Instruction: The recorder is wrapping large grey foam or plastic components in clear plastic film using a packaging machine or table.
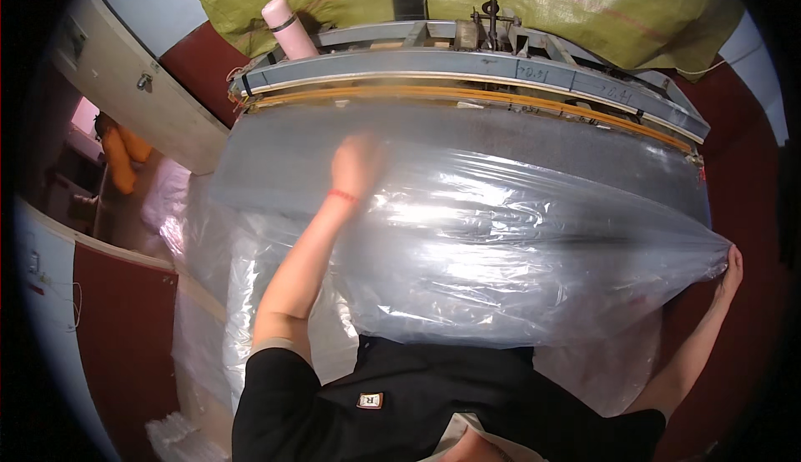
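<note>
A wide sheet of clear plastic film [492, 237] stretches in front of my body, shiny and wrinkled, over a grey work surface [284, 153]. At the far right, my right hand [732, 272] is closed on the film's gathered right corner and pulls it into taut folds. My left hand [357, 164] is over the surface, beside the film's upper left edge. Motion smears its fingers, so whether it holds the film is hidden. A red band circles that wrist.
Behind the surface runs a long grey metal frame [359, 68] with orange strips [400, 93]. A pink bottle [289, 28] and a black metal clamp-like fitting [492, 24] stand there. Yellow-green woven sheeting [551, 3] hangs behind. More clear film [242, 295] lies at left, near a pale door [150, 78].
</note>
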Demonstrator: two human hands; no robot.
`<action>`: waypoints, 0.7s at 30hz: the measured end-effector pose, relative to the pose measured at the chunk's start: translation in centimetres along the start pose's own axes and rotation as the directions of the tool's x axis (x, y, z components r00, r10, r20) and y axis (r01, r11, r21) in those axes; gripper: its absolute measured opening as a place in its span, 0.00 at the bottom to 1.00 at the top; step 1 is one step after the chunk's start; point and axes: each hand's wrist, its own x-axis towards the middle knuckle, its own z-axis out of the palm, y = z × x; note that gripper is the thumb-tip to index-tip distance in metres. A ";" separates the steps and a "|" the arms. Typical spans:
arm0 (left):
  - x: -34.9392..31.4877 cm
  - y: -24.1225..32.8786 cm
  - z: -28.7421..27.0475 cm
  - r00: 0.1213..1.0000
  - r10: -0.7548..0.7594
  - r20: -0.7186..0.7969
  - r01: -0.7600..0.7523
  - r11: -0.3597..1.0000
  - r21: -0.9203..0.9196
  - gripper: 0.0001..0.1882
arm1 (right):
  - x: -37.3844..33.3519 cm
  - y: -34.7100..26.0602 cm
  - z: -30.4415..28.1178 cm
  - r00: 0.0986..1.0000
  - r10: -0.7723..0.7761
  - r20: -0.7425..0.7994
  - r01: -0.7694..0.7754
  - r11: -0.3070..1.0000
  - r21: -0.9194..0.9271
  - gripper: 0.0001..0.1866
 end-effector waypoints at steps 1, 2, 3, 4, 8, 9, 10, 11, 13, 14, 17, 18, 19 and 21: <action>0.4 0.0 0.3 0.994 -0.069 -0.079 0.068 0.998 -0.014 0.12 | 0.3 -0.1 -0.5 0.999 -0.014 0.034 0.012 0.998 0.058 0.13; 0.7 -0.1 0.6 0.981 -0.132 -0.139 0.129 0.991 -0.033 0.09 | 0.5 0.0 -0.8 0.999 -0.018 0.033 0.016 0.998 0.056 0.13; 0.8 -0.3 0.7 0.982 -0.133 -0.137 0.129 0.991 -0.036 0.09 | -0.2 -0.8 -0.1 1.000 -0.007 0.004 0.007 0.997 0.074 0.13; 0.9 -0.8 0.7 0.984 -0.154 -0.090 0.153 0.988 -0.018 0.08 | -0.4 -1.3 0.5 1.000 0.004 -0.023 -0.002 0.996 0.092 0.13; 1.5 -1.5 0.7 0.998 -0.064 -0.027 0.064 0.998 0.004 0.06 | 1.8 -1.0 1.2 1.000 0.025 -0.008 -0.024 0.996 0.090 0.15; 1.9 -1.7 0.8 0.999 0.019 -0.037 -0.018 0.999 0.028 0.06 | 2.9 -0.5 1.6 0.999 0.027 -0.036 -0.025 0.998 0.060 0.16; 1.9 -2.0 1.0 0.996 0.064 -0.057 -0.065 0.998 -0.007 0.05 | 3.9 -0.1 2.3 0.997 0.030 -0.065 -0.028 0.999 0.029 0.17; 2.2 -2.7 1.2 0.992 0.078 -0.097 -0.084 0.995 -0.055 0.04 | 4.7 0.0 3.8 0.994 0.090 -0.054 -0.086 0.994 0.072 0.17; 3.5 -3.7 1.9 0.953 -0.106 -0.284 0.027 0.963 -0.268 0.06 | 8.8 1.7 2.9 0.994 0.108 -0.002 -0.105 0.970 0.219 0.15; 3.4 -6.4 1.4 0.923 -0.115 -0.368 -0.034 0.926 -0.375 0.07 | 5.2 -0.8 12.3 0.983 0.029 -0.184 -0.021 0.999 0.042 0.14; 6.8 -6.5 0.4 0.784 -0.616 -0.078 0.331 0.522 -0.786 0.08 | 3.8 -1.2 19.0 0.928 -0.372 -0.038 0.187 0.550 -0.814 0.15; 7.9 -8.7 1.8 0.786 -0.598 -0.153 0.308 0.595 -0.743 0.08 | 6.7 4.1 18.6 0.756 -0.654 0.024 0.406 0.440 -0.801 0.16; 7.9 -12.3 2.8 0.768 -0.589 -0.250 0.299 0.676 -0.674 0.09 | 7.2 6.1 21.8 0.700 -0.711 0.067 0.548 0.474 -0.689 0.15; 7.6 -19.7 3.5 0.757 -0.536 -0.374 0.273 0.780 -0.563 0.09 | 5.9 6.3 28.5 0.937 -0.348 -0.034 0.325 0.903 -0.282 0.11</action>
